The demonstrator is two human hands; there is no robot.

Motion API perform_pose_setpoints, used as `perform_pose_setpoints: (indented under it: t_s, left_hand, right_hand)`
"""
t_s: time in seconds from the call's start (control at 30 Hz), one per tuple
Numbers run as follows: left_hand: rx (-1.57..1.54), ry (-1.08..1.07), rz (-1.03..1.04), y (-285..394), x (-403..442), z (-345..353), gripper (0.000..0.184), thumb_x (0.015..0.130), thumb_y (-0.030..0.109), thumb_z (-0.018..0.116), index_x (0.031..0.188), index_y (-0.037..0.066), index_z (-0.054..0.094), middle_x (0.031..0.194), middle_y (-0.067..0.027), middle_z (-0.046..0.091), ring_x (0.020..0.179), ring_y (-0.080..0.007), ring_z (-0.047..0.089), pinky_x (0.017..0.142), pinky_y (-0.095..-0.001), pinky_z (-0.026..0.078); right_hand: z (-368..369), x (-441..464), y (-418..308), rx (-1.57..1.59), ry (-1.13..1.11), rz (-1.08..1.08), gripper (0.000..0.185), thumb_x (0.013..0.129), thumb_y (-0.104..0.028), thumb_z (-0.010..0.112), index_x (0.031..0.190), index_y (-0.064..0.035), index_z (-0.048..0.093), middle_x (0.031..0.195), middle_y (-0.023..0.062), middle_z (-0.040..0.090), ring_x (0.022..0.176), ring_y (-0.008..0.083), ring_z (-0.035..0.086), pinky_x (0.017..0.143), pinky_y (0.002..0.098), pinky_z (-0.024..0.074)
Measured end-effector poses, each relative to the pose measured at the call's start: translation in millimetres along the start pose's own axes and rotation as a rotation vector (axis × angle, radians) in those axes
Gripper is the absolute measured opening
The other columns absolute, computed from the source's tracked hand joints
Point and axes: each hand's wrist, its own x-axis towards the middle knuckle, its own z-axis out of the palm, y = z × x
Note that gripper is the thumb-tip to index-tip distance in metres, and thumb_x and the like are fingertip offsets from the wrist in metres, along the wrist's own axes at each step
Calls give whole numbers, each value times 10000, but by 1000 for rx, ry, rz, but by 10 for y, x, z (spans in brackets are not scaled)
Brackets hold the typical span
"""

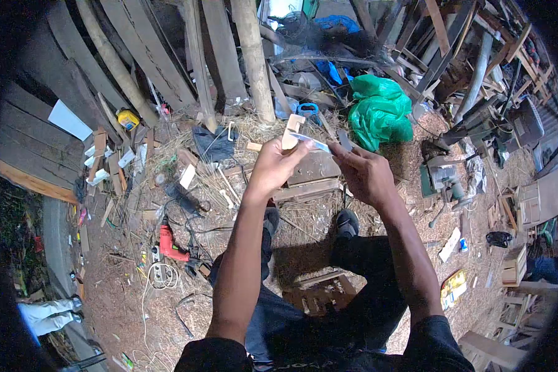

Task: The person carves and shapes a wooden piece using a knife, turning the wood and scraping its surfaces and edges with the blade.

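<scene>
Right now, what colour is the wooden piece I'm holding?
Light tan wooden piece, in the head view.

Wood (294, 122), pale and smooth, we saw it tilted in the left hand (271, 162), and the knife (321, 146), its bright blade slanting across, handle hidden in the right hand (367, 173)!

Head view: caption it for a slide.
Left hand holding a wooden piece, right hand holding a knife, above littered ground.

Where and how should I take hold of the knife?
Take the knife by the end in the right hand, probably best from the right: its slim blade points left across the wood, so that end lies away from the tip.
</scene>
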Motion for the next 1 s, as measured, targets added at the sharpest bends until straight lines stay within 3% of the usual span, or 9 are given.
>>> perform_pose_setpoints:
  t_s: [0.13, 0.23, 0.33, 0.43, 0.63, 1.0]
  left_hand:
    - [-19, -97, -49, 83, -59, 18, 355, 853, 265, 729, 1097, 55, 579, 750, 78, 552, 589, -15, 430, 510, -209, 338]
    - [-3, -85, 68, 43, -32, 55, 400, 829, 249, 753, 1124, 65, 556, 798, 67, 577, 596, -14, 451, 483, -198, 344]
    - [19, -115, 95, 27, 3, 28, 401, 833, 235, 747, 1142, 60, 559, 808, 52, 598, 643, -19, 486, 493, -196, 365]
    - [72, -155, 14, 121, -43, 15, 418, 836, 235, 743, 1164, 46, 566, 818, 46, 605, 708, -33, 514, 590, -210, 418]
    - [0, -214, 112, -20, 44, 33, 225, 891, 166, 673, 1058, 20, 640, 902, 5, 651, 837, -63, 569, 767, -259, 468]
    - [294, -187, 286, -129, 63, 82, 157, 904, 117, 642, 972, -21, 677, 946, -33, 671, 848, -78, 575, 760, -273, 476]
  right_hand:
    - [-75, 33, -16, 98, -141, -33, 503, 769, -87, 645, 1251, -225, 604, 772, 122, 639, 644, 338, 629, 573, 434, 501]
    - [-94, 40, -27, 166, -180, -40, 419, 787, -25, 641, 1198, -107, 629, 722, 161, 585, 627, 333, 578, 583, 418, 457]
    - [-71, 50, -9, 198, -129, -82, 409, 793, -34, 641, 1199, -89, 624, 735, 168, 591, 631, 345, 576, 594, 414, 463]
    - [-74, 61, 15, 205, -151, -53, 425, 790, -45, 647, 1212, -86, 616, 748, 175, 597, 642, 354, 579, 605, 417, 466]
    - [-64, 89, 36, 245, -91, -78, 447, 790, -74, 654, 1234, -94, 605, 755, 178, 601, 656, 363, 586, 597, 416, 461]
    - [-54, 108, 107, 203, -114, -125, 435, 798, -78, 654, 1229, -122, 617, 676, 156, 550, 590, 337, 563, 550, 416, 436]
